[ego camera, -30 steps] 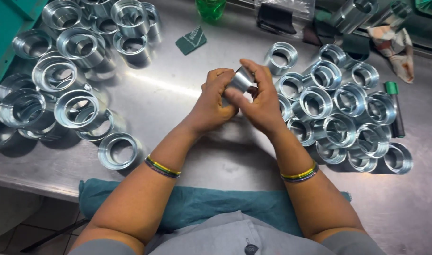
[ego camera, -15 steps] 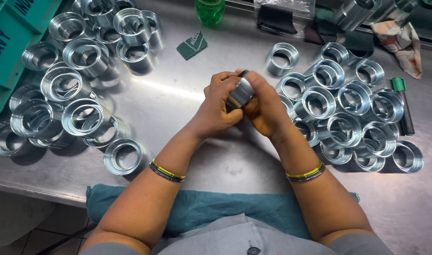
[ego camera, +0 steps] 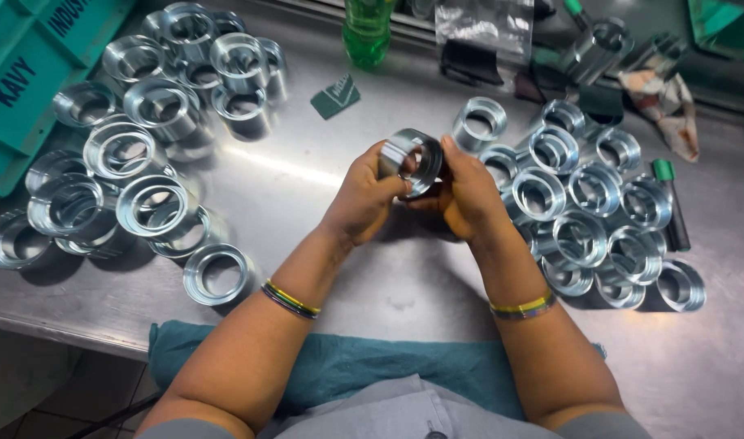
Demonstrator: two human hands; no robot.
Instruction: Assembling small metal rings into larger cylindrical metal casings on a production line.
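item: metal ring (ego camera: pixel 412 161), clamped between my left hand (ego camera: pixel 362 199) and right hand (ego camera: pixel 468 195), held above the steel table (ego camera: pixel 323 211) at its middle. left: stacked rings (ego camera: pixel 136 154), teal crate (ego camera: pixel 30 73). right: second ring cluster (ego camera: pixel 591 211), green marker (ego camera: pixel 671 203). far: green bottle (ego camera: pixel 367 28). near edge: teal cloth (ego camera: pixel 347 370).

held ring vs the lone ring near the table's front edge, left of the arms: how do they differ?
The held ring is off the table, gripped between left hand and right hand; the lone ring rests untouched. The held one is tilted on edge; the lone one lies flat, bore up. Both are shiny metal rings.
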